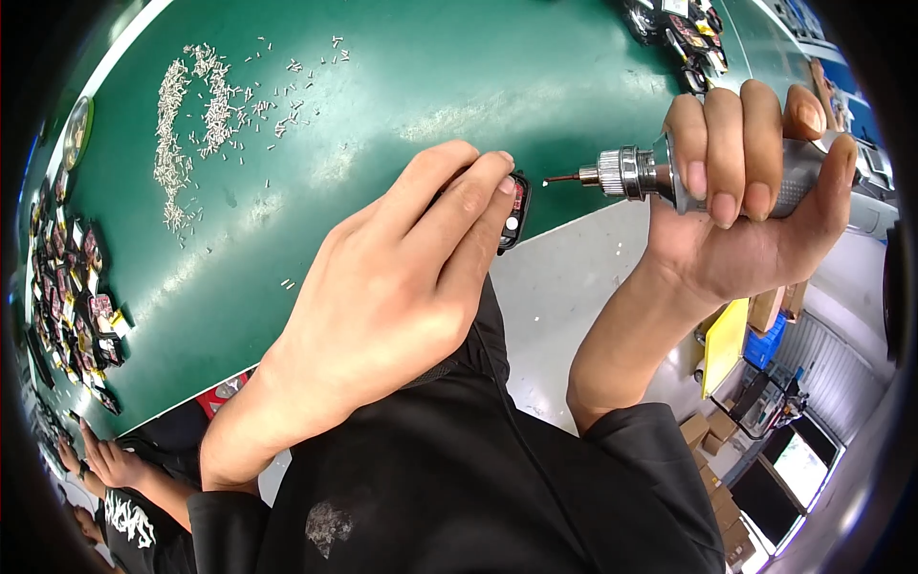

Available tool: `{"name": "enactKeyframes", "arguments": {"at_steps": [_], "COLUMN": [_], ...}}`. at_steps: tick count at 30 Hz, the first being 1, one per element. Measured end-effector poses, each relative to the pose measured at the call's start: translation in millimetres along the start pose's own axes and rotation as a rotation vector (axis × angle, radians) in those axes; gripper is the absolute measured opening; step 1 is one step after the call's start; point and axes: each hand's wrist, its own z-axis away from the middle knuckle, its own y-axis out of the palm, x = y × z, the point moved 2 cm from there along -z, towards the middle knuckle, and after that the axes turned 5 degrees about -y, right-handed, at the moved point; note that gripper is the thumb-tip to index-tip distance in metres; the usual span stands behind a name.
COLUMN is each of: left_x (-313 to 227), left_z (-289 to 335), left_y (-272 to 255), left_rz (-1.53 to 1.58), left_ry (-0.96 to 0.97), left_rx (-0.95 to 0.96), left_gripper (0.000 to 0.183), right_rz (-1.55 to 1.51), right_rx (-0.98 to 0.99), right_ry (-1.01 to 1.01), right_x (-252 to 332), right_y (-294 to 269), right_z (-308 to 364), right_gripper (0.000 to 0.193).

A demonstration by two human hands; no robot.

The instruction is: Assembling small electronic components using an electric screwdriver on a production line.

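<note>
My left hand [387,277] is closed on a small black electronic unit [514,222] with a red board inside, near the front edge of the green table [382,96]. The fingers hide much of this unit. In my right hand [722,253] is a grey electric screwdriver [626,174], gripped around its body and held level. Its thin bit points left at the unit, with a short gap between them. A small pale thing, apparently a screw [546,183], sits at the bit's tip.
Loose small screws [218,105] lie scattered over the far left of the table. Similar units are heaped at the left edge [81,297] and far right [690,38]. A co-worker's hand [113,459] shows at lower left. A yellow panel [724,349] and cardboard boxes [717,478] stand at right.
</note>
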Motion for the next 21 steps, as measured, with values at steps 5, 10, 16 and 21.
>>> {"name": "enactKeyframes", "arguments": {"at_steps": [5, 10, 16, 21], "left_x": [-1.5, -6.2, -5.2, -2.3], "left_z": [2.3, -0.7, 2.6, 4.1], "left_y": [-0.9, -5.6, 2.1, 7.7], "left_rz": [0.025, 0.077, 0.083, 0.084], "left_ry": [-0.055, -0.097, -0.123, -0.119], "left_rx": [0.034, 0.039, -0.031, -0.088], "left_gripper": [0.045, 0.043, 0.036, 0.036], "right_rz": [-0.083, -0.169, -0.281, -0.383], "right_rx": [-0.119, -0.247, -0.357, -0.402], "right_ry": [-0.034, -0.093, -0.085, -0.093], "right_x": [-7.4, -6.1, -7.2, -13.3], "right_y": [0.2, 1.0, 9.2, 7.7], "right_z": [11.7, 18.4, 29.7, 34.8], "right_gripper": [0.029, 0.026, 0.02, 0.02]}}
